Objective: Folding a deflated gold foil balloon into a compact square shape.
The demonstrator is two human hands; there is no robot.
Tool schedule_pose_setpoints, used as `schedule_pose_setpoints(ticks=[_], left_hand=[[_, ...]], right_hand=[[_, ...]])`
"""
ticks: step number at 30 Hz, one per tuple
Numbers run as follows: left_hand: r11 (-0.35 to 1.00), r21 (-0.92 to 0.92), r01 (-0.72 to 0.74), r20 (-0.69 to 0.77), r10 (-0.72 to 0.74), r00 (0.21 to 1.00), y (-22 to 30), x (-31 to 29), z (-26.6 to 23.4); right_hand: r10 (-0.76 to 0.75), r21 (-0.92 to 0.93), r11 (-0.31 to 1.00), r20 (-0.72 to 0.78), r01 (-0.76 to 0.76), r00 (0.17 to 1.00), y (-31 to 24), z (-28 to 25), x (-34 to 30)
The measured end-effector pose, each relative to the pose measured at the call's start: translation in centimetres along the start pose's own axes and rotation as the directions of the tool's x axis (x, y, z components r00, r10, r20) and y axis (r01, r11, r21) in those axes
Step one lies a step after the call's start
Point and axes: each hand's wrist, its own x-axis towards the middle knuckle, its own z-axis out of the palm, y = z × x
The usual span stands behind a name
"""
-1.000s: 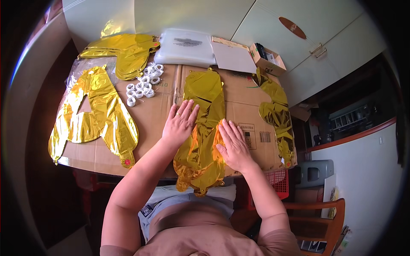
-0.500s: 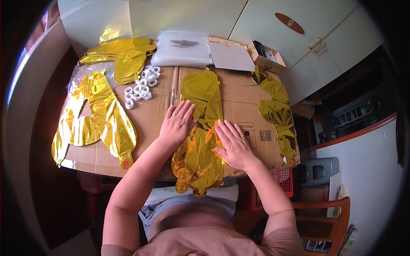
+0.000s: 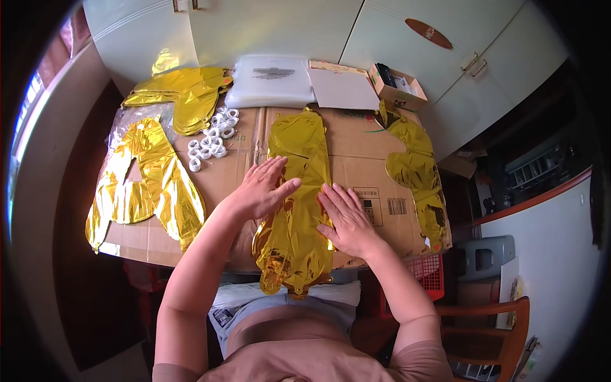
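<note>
A flat gold foil balloon (image 3: 298, 149) lies lengthwise in front of me, its near end hanging over the table's front edge. My left hand (image 3: 262, 189) is at its left edge, fingers stretched out and thumb apart; whether it presses on the foil or hovers just above, I cannot tell. Along the right edge, my right hand (image 3: 347, 219) lies flat with its fingers extended, the fingertips touching the foil. Neither hand grasps anything. At the left lies an A-shaped gold foil balloon (image 3: 149, 181), and another gold balloon (image 3: 414, 162) with a curvy outline is at the right.
Folded gold balloons (image 3: 191, 95) are stacked at the far left, near small white ribbon coils (image 3: 216, 137). Clear plastic bags (image 3: 270, 89), a pale board (image 3: 344, 86) and a small open box (image 3: 398, 86) line the back. Flattened cardboard (image 3: 356, 153) covers the table; a wooden chair (image 3: 515, 337) stands right.
My left hand has shifted slightly left, its thumb now spread. The foil between my hands looks flatter, with the crumpled fold at the right smoothed out. My right hand has barely moved.
</note>
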Motion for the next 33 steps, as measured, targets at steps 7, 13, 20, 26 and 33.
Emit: schedule_pose_setpoints(ticks=[7, 13, 20, 26, 33], left_hand=[[0.916, 0.396, -0.064, -0.271, 0.183, 0.945, 0.0, -0.5, 4.4], [0.892, 0.447, -0.074, -0.346, 0.249, 0.905, -0.5, -0.6, 5.7], [0.904, 0.421, -0.075, -0.343, 0.235, 0.909, -0.5, -0.6, 5.7], [0.910, 0.409, -0.074, -0.336, 0.225, 0.914, -0.5, -0.7, 5.5], [0.904, 0.418, -0.087, -0.319, 0.236, 0.918, -0.7, -0.7, 5.6]], right_hand=[[-0.008, -0.002, 1.000, -0.009, 0.008, 1.000, 0.0, 0.2, -0.1], [-0.018, 0.017, 1.000, -0.017, 0.019, 1.000, 0.1, 0.0, -0.1], [0.020, 0.100, 0.995, -0.079, -0.012, 0.997, 2.0, 0.2, 2.2], [0.091, 0.028, 0.995, -0.023, -0.091, 0.996, 2.9, 0.7, 6.8], [0.118, 0.003, 0.993, 0.022, -0.118, 0.993, 4.7, 1.0, 9.6]])
